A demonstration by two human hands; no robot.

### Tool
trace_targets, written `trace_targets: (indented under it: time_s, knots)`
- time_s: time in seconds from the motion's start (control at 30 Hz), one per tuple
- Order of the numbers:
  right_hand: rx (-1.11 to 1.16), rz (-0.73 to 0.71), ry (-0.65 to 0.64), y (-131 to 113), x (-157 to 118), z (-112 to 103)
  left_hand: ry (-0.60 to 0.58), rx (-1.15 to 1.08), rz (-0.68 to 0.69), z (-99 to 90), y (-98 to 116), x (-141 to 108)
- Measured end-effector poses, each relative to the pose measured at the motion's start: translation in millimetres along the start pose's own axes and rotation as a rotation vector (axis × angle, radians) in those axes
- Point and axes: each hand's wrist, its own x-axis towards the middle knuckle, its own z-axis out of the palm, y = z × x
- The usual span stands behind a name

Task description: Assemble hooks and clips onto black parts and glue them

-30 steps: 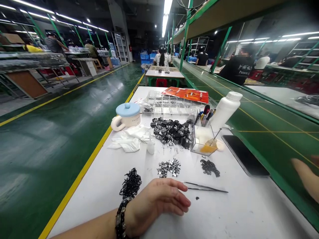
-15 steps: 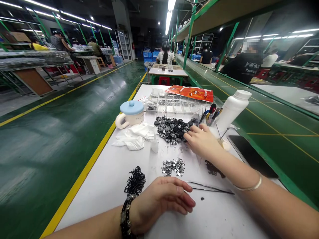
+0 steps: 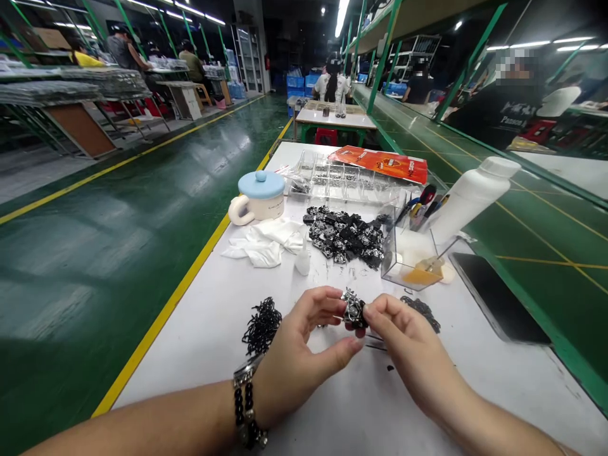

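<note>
A small black-and-silver metal part (image 3: 353,310) is pinched at its right edge between the thumb and fingers of my right hand (image 3: 413,345). My left hand (image 3: 304,354) is cupped at the part's left side, its fingers curved behind and under it and its thumb apart below; whether the fingertips bear on the part is unclear. Under the hands lie tweezers (image 3: 376,346), mostly hidden. A pile of similar black-and-silver parts (image 3: 344,235) lies beyond. Left of my left hand is a heap of black curved strips (image 3: 263,326). The small silver pieces are almost covered by my hands.
A lidded mug (image 3: 261,201), white cloth (image 3: 266,244) and small dropper bottle (image 3: 302,261) stand left. Behind is a compartment tray (image 3: 327,180) with an orange packet (image 3: 380,163). A clear box (image 3: 411,259), white bottle (image 3: 479,196), dark phone-like slab (image 3: 496,297) and dark pieces (image 3: 422,311) are right.
My right hand has come back from the large pile with a black-and-silver part, bringing it to my left hand. My left hand has risen slightly and turned toward it. The view has shifted.
</note>
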Motion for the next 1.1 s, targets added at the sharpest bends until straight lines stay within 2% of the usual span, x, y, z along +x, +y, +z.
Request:
trace_targets:
  time_s: [0.13, 0.27, 0.37, 0.5, 0.6, 0.67, 0.73, 0.9, 1.0, 1.1]
  knots:
    - [0.065, 0.071, 0.005, 1, -1, 4, 0.041, 0.098, 0.020, -1.6, -2, 0]
    - [0.050, 0.075, -0.057, 0, -3, 1, 0.058, 0.025, -0.031, -1.5, -1, 2]
    - [0.004, 0.017, -0.027, -2, 5, -7, 0.079, -0.054, -0.108, -0.2, 3, 2]
    - [-0.064, -0.111, 0.138, -5, 29, -19, 0.048, -0.145, -0.243, 1.2, 6, 2]
    - [-0.152, -0.152, 0.061, -8, 46, -20, 0.059, -0.126, -0.251, 1.0, 6, 4]
    - [-0.236, -0.168, -0.014, -11, 55, -16, 0.081, -0.069, -0.214, 0.8, 5, 4]
    - [-0.327, -0.207, -0.022, -14, 65, -11, 0.078, -0.021, -0.201, 1.3, 5, 5]
    - [-0.467, -0.293, -0.036, -14, 101, 7, -0.017, -0.241, -0.355, 5.8, 11, 3]
    - [-0.463, -0.320, -0.077, -7, 120, 21, -0.120, -0.281, -0.449, 6.9, 11, 2]
    - [-0.385, -0.333, -0.101, -5, 127, 32, -0.119, -0.343, -0.499, 6.9, 7, 2]
